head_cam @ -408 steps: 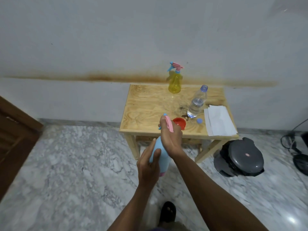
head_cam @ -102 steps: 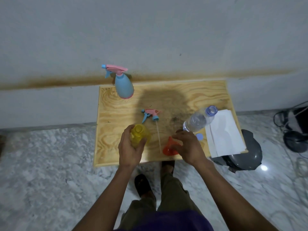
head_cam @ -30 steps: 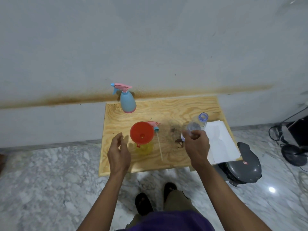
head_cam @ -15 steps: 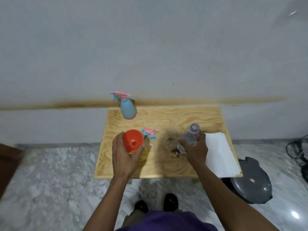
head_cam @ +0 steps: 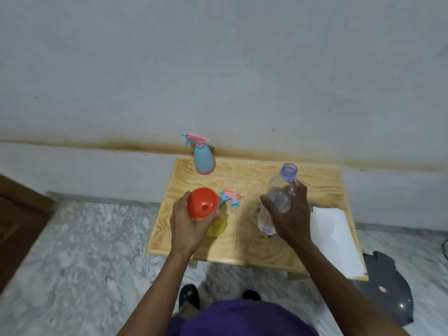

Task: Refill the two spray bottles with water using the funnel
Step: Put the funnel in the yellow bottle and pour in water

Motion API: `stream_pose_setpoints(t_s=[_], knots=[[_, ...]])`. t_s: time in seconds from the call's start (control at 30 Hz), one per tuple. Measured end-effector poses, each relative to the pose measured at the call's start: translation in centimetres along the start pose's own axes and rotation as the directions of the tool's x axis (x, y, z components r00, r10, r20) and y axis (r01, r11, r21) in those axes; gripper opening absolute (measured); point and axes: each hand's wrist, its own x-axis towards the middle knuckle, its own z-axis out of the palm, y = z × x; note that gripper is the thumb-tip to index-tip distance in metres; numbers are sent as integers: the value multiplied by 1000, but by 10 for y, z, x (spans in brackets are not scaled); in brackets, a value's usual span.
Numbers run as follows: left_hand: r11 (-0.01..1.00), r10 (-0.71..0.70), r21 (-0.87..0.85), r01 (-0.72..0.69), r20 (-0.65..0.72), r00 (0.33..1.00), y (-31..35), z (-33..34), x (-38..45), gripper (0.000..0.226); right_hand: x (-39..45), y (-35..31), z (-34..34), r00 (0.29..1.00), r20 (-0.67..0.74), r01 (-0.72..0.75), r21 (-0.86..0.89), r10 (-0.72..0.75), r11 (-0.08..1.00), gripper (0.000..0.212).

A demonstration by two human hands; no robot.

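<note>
We count two plastic spray bottles, one pale blue and one yellow, and one detached pink-and-blue trigger head. We also note one orange plastic funnel, one clear plastic water bottle and one white paper sheet.

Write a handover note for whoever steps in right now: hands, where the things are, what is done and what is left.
Left hand grips the red plastic funnel, seated in the open yellow plastic spray bottle at the wooden table's front.
Right hand holds the uncapped clear plastic water bottle upright off the table; no water pouring yet.
The yellow bottle's pink-and-blue trigger head lies on the table beside it.
The blue plastic spray bottle stands at the back edge with its trigger head on.
Left: pour into the yellow bottle, remove the funnel, refit its head. I cannot tell whether the blue one holds water.
</note>
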Motion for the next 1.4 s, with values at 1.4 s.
stream_pose_setpoints(t_s=[1.4], knots=[[990,141,-10,-142,220,965,-8,-14,12,95,46,-51,10,528,845,798,-458,-88,392,84]])
